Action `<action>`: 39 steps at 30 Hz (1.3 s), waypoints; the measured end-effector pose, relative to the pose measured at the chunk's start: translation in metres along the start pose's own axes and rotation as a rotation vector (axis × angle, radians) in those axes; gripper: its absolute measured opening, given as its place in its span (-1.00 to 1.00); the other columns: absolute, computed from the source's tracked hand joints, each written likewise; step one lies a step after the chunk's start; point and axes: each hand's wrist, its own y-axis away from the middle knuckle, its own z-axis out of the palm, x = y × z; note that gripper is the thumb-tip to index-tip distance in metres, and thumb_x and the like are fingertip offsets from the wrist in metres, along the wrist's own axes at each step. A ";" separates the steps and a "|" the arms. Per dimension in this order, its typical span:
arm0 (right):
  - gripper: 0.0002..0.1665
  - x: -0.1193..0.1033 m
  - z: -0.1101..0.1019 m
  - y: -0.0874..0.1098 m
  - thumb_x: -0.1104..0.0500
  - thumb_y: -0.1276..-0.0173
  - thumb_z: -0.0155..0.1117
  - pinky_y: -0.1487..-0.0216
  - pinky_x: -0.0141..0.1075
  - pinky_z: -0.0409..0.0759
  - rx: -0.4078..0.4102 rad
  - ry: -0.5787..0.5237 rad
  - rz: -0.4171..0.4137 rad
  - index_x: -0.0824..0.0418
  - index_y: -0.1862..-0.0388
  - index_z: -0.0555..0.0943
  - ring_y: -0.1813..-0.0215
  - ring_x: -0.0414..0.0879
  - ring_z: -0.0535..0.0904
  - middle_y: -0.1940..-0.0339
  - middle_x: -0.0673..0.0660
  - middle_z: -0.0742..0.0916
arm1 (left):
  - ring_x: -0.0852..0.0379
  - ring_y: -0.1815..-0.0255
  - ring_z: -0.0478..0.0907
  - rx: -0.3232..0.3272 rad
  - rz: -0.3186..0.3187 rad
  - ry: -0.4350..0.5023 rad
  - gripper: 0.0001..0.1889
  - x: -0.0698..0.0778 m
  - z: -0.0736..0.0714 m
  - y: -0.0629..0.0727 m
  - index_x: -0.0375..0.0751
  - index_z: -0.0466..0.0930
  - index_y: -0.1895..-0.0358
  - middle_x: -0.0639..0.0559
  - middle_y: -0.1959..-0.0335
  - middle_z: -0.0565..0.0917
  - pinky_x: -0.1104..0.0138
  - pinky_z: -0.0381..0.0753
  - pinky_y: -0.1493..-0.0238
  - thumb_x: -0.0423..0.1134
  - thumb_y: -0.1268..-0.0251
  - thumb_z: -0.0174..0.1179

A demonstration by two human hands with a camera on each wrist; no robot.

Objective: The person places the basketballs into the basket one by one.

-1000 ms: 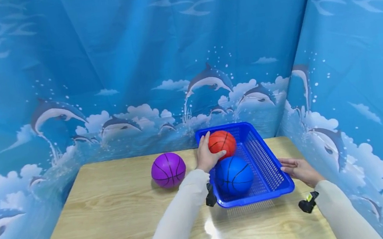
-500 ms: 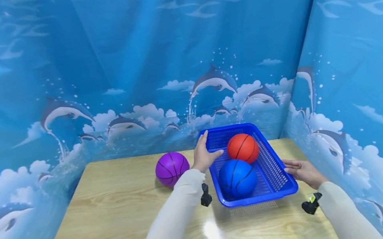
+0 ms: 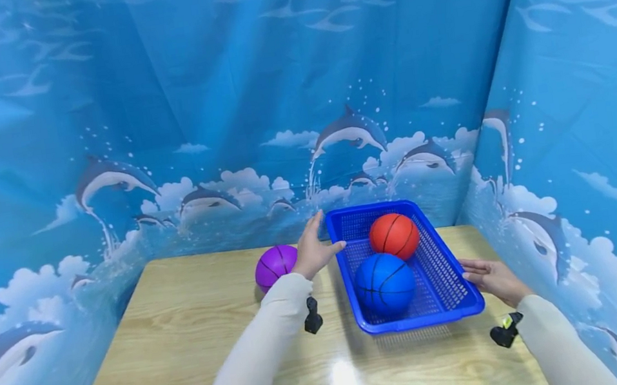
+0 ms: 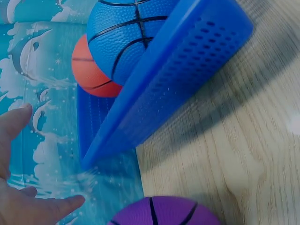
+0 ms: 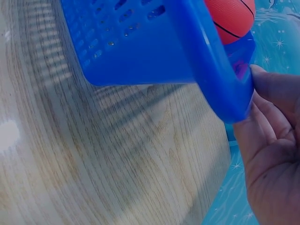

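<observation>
A blue perforated plastic basket (image 3: 416, 321) holds a red toy basketball (image 3: 394, 236) at the back and a blue toy basketball (image 3: 385, 284) in front of it. My right hand (image 3: 494, 280) grips the basket's right rim, thumb on one side and fingers on the other in the right wrist view. With fingers spread and nothing in it, my left hand (image 3: 313, 250) hovers beside the basket's left rim. Behind that hand and sleeve, a purple toy basketball (image 3: 274, 265) sits on the table, partly hidden. The left wrist view shows the purple ball's top (image 4: 164, 212) below the basket.
The wood-grain table (image 3: 199, 337) runs back to a blue curtain (image 3: 226, 99) printed with dolphins, which also closes off the right side. Shadow beneath the basket (image 5: 140, 47) falls on the tabletop in the right wrist view.
My left hand has let go of the red basketball and moved left out of the basket. The red ball has shifted right beside the blue one. My right hand keeps its place on the rim.
</observation>
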 end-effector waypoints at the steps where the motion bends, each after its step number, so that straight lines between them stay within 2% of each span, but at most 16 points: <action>1: -0.34 0.000 0.000 0.000 0.27 -0.47 0.05 -0.05 -0.28 0.61 0.001 0.000 0.002 0.56 -0.41 0.11 0.01 -0.30 0.62 -0.35 0.52 0.33 | -0.12 -0.53 -0.03 0.002 -0.001 -0.002 -0.05 -0.002 -0.002 0.000 -0.01 -0.01 -0.53 -0.14 -0.53 0.04 -0.01 0.09 -0.45 -0.15 -0.12 0.39; 6: -0.34 0.001 0.001 -0.001 0.27 -0.48 0.04 -0.05 -0.26 0.62 0.004 0.005 0.013 0.56 -0.41 0.11 -0.02 -0.21 0.63 -0.34 0.51 0.34 | -0.16 -0.51 0.00 0.027 0.011 -0.033 -0.05 -0.010 -0.016 0.000 -0.05 0.01 -0.53 -0.15 -0.53 0.05 -0.04 0.11 -0.43 -0.15 -0.11 0.40; 15: -0.36 -0.001 0.001 -0.001 0.27 -0.49 0.02 -0.07 -0.24 0.61 -0.003 0.018 0.017 0.56 -0.41 0.11 -0.04 -0.21 0.62 -0.35 0.51 0.33 | -0.20 -0.53 -0.08 0.026 -0.046 -0.079 -0.05 -0.024 -0.047 0.010 -0.02 -0.03 -0.54 -0.16 -0.55 -0.04 -0.11 0.08 -0.42 -0.13 -0.14 0.38; 25: -0.34 -0.003 0.000 -0.001 0.25 -0.47 0.06 -0.06 -0.23 0.62 -0.005 0.023 0.023 0.56 -0.41 0.13 -0.02 -0.21 0.63 -0.33 0.51 0.36 | -0.26 -0.52 -0.09 0.037 -0.111 -0.092 -0.02 -0.051 -0.076 0.021 -0.03 -0.07 -0.54 -0.21 -0.55 -0.09 -0.18 0.10 -0.37 -0.15 -0.13 0.38; 32: -0.32 -0.003 -0.001 0.000 0.22 -0.48 0.06 -0.05 -0.22 0.62 -0.017 0.032 0.038 0.56 -0.41 0.11 -0.01 -0.20 0.63 -0.29 0.49 0.43 | -0.31 -0.51 -0.11 0.030 -0.135 -0.124 -0.01 -0.068 -0.090 0.032 -0.09 -0.10 -0.55 -0.25 -0.54 -0.10 -0.21 0.12 -0.36 -0.13 -0.14 0.37; 39: -0.33 -0.004 -0.002 -0.002 0.22 -0.47 0.07 -0.06 -0.23 0.62 -0.013 0.032 0.058 0.55 -0.41 0.14 -0.01 -0.20 0.64 -0.28 0.44 0.48 | -0.30 -0.52 -0.15 0.018 -0.197 -0.077 0.04 -0.085 -0.095 0.042 -0.08 -0.14 -0.55 -0.25 -0.55 -0.12 -0.21 0.10 -0.36 -0.14 -0.10 0.40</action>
